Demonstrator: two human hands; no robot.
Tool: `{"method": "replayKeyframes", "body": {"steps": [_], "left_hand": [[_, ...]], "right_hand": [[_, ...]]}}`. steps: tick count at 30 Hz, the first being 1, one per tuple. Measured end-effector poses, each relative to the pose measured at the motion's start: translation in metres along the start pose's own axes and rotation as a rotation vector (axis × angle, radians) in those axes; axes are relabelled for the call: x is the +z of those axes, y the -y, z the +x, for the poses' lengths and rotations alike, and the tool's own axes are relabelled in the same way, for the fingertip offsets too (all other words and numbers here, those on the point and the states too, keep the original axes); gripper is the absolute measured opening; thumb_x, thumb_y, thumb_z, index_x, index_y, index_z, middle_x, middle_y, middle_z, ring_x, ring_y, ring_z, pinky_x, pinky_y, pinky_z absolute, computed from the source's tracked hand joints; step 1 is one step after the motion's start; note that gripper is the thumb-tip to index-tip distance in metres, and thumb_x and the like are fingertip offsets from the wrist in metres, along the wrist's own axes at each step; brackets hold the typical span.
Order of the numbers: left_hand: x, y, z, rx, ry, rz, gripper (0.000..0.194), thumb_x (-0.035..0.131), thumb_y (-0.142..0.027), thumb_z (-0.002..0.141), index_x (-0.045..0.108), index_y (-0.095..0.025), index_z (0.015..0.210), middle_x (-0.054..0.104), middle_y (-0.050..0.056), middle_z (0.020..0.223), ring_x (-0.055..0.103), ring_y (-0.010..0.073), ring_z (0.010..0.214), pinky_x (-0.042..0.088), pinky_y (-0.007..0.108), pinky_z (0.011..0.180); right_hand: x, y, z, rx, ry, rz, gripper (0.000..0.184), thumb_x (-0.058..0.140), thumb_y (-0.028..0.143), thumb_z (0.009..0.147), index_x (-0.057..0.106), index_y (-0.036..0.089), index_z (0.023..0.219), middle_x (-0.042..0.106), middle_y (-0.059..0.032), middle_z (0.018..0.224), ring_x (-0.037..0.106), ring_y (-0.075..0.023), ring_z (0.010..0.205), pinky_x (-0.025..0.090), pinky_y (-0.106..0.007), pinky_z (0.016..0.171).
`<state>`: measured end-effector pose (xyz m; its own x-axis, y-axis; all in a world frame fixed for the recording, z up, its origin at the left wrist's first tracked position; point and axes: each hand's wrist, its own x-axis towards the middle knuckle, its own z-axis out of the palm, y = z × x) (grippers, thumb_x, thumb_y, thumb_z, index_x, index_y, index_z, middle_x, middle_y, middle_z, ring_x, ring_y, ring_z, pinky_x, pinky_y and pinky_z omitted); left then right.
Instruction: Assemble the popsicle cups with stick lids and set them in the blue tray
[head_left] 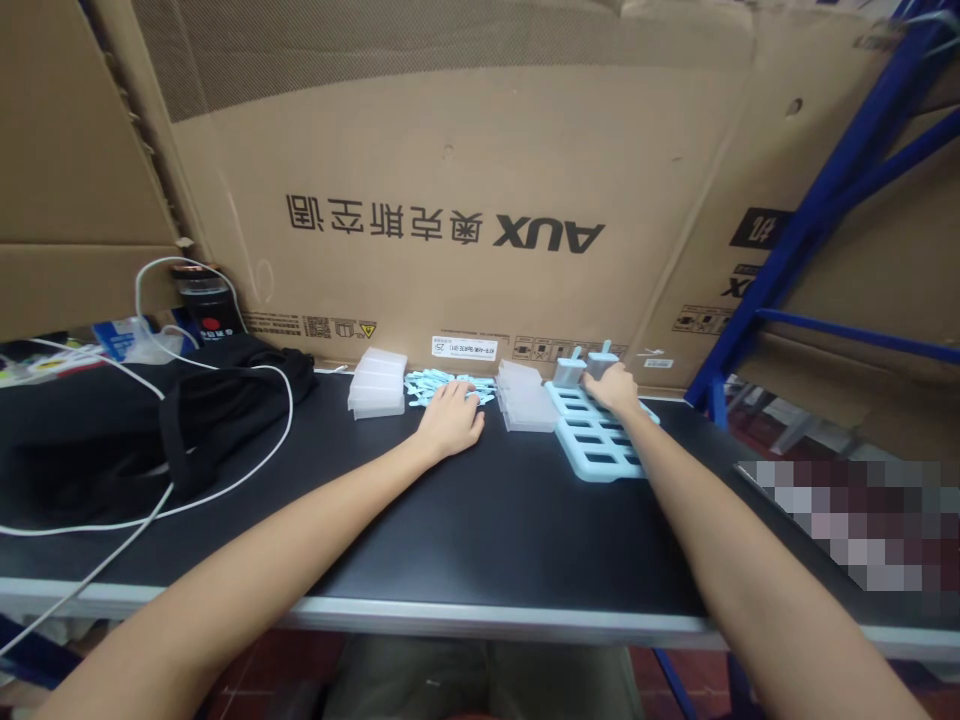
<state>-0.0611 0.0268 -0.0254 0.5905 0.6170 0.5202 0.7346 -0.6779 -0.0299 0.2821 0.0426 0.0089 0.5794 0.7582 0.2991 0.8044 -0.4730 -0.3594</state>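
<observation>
My left hand (451, 418) rests over the near side of a pile of light-blue plastic popsicle sticks (427, 385), its fingers apart. My right hand (613, 388) is closed round a clear popsicle mold (602, 362) with a light-blue stick top, at the back of the light-blue mold rack (596, 468). To the left of it, another popsicle mold (570, 371) with a stick top stands upright in the rack. My right hand and forearm hide part of the rack's right side. Whitish translucent plastic pieces lie in a left stack (377, 385) and a right stack (525, 398), on either side of the sticks.
Behind the black table (487, 540) stands a large cardboard box (450, 130). A black bag (90, 430) with a white cable (289, 420) lies at the left, near a dark jar (210, 305). A blue metal frame (810, 220) rises at the right.
</observation>
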Motion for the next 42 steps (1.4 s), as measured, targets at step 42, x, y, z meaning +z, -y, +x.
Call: {"method": "replayKeyframes", "body": {"steps": [42], "left_hand": [[-0.003, -0.003, -0.001, -0.051, 0.050, 0.043, 0.034, 0.041, -0.035, 0.093, 0.065, -0.013, 0.102, 0.064, 0.016, 0.108, 0.055, 0.0296, 0.109, 0.041, 0.042, 0.097]], "right_hand": [[-0.017, 0.203, -0.080, -0.874, 0.176, -0.129, 0.065, 0.046, 0.056, 0.088, 0.037, 0.016, 0.139, 0.047, -0.0208, 0.137, 0.063, -0.0317, 0.104, 0.047, -0.041, 0.085]]}}
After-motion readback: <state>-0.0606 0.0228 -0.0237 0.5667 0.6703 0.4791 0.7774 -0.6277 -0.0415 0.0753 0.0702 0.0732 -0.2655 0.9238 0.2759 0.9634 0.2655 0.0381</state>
